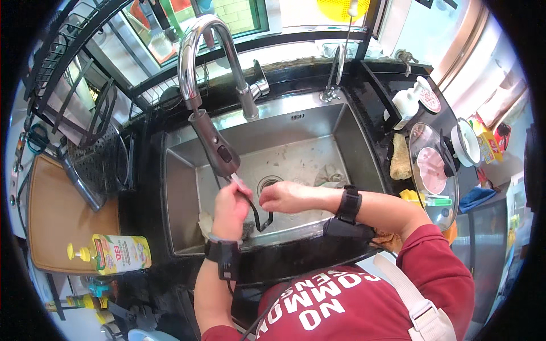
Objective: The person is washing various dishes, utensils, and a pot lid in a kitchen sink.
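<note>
Thing held: thin black utensil (257,210), over the sink (341,136), near the drain (269,183).
Long way: pale handle up by the faucet head (219,149), black end down and toward the front wall.
Left hand (230,207): fist shut round the handle, wrist bent up, black band on wrist.
Right hand (284,197): fingers curled, tips at the black part; grip hard to tell.
Right arm: stretched flat across the sink front.

Steel-grey sink (364,148), chrome tap (196,40), yellow bottle (116,254), red sleeve (438,253).
</note>
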`<action>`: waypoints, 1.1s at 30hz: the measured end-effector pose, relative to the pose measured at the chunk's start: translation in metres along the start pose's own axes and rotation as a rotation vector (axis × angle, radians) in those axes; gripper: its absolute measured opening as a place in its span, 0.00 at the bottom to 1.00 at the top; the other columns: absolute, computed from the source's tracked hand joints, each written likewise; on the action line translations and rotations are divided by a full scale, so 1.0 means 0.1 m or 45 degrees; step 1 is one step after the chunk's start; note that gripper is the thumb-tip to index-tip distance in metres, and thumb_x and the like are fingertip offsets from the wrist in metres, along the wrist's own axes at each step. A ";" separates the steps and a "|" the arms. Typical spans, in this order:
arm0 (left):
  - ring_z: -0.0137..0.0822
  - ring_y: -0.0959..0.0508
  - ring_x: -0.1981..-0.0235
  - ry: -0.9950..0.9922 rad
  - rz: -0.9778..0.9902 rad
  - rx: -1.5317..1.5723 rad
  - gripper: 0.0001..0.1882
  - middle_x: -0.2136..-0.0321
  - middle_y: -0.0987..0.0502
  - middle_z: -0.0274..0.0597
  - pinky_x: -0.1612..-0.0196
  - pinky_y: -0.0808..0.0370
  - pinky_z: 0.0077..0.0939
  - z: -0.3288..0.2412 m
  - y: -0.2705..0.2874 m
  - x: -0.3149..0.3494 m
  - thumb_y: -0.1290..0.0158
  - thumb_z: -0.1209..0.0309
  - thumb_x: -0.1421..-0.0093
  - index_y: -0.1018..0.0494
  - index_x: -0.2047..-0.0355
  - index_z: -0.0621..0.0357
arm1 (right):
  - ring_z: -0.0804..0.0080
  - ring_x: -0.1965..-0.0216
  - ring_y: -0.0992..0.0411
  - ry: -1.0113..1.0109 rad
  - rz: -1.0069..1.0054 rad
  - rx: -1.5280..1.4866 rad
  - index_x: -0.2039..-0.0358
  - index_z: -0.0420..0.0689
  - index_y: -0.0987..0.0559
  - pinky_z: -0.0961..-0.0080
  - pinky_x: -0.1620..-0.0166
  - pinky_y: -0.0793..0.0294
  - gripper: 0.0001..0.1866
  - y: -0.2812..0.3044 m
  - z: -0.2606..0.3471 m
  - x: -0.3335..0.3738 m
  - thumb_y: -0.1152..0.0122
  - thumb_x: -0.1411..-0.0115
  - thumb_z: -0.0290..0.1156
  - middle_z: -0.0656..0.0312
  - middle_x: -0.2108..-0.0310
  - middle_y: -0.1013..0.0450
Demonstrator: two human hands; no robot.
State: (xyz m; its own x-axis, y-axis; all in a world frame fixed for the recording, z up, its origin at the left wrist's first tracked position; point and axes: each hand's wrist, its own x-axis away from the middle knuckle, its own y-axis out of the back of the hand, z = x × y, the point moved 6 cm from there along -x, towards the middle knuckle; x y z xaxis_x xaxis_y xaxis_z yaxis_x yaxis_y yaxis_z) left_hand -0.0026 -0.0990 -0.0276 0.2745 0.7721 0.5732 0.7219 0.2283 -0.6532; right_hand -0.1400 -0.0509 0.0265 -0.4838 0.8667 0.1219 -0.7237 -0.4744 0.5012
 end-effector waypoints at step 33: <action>0.42 0.22 0.65 0.137 0.039 -0.359 0.07 0.69 0.26 0.45 0.60 0.26 0.39 0.89 -0.61 0.91 0.55 0.75 0.39 0.43 0.66 0.53 | 0.52 0.69 0.27 -0.310 0.469 0.786 0.68 0.44 0.27 0.57 0.67 0.29 0.09 0.22 -0.47 0.69 0.45 0.48 0.35 0.53 0.75 0.26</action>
State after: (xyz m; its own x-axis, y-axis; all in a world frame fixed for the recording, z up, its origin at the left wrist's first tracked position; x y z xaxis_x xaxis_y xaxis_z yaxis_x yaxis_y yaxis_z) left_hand -0.0782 0.0106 0.0206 0.3540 0.7052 0.6143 0.8560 0.0202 -0.5165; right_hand -0.2130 -0.0088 0.0056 -0.4667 0.7123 0.5243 -0.0949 -0.6297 0.7710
